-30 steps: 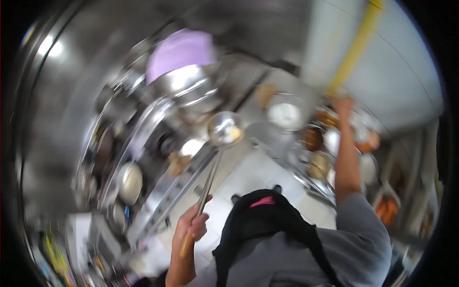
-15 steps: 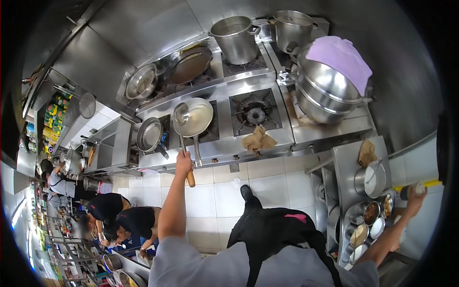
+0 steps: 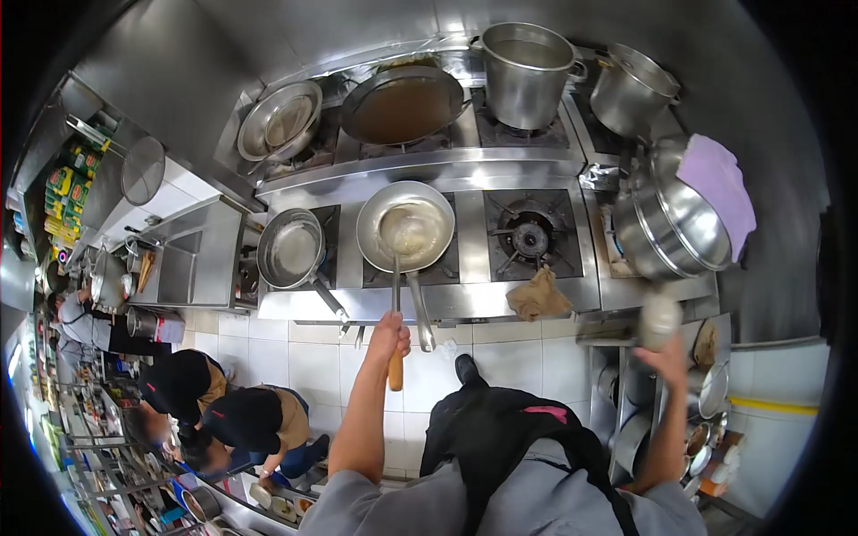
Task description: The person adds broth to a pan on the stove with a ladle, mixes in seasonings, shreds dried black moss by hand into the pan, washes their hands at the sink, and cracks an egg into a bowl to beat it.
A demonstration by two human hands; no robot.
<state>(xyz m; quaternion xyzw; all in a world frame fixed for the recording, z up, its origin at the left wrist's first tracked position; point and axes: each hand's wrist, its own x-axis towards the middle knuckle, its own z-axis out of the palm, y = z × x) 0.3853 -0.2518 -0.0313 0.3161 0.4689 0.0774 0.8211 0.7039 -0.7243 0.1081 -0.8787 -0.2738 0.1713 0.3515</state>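
Observation:
Closed round the wooden handle of a ladle (image 3: 396, 295) is my left hand (image 3: 390, 338). The ladle's bowl rests in the light pan (image 3: 365, 234) on the front middle burner, among pale, creamy contents. Out at the right, my right hand (image 3: 666, 359) grips a whitish container (image 3: 660, 320), blurred by motion, in front of the large steel steamer pot (image 3: 645, 223) with a purple cloth (image 3: 720, 186) on it. A brown cloth (image 3: 539, 296) lies on the stove edge between my hands.
A dark-handled pan (image 3: 293, 248) sits left of the light pan. Behind stand a wide pan of brown liquid (image 3: 402, 107), a metal bowl (image 3: 280, 121) and tall pots (image 3: 528, 80). Side shelving (image 3: 626, 393) is at lower right. Two people (image 3: 237, 415) bend over a counter at lower left.
My right hand has come from the far right toward the stove, bringing the container. The ladle's bowl has shifted deeper into the pan. The view has turned, moving the steamer pot rightward.

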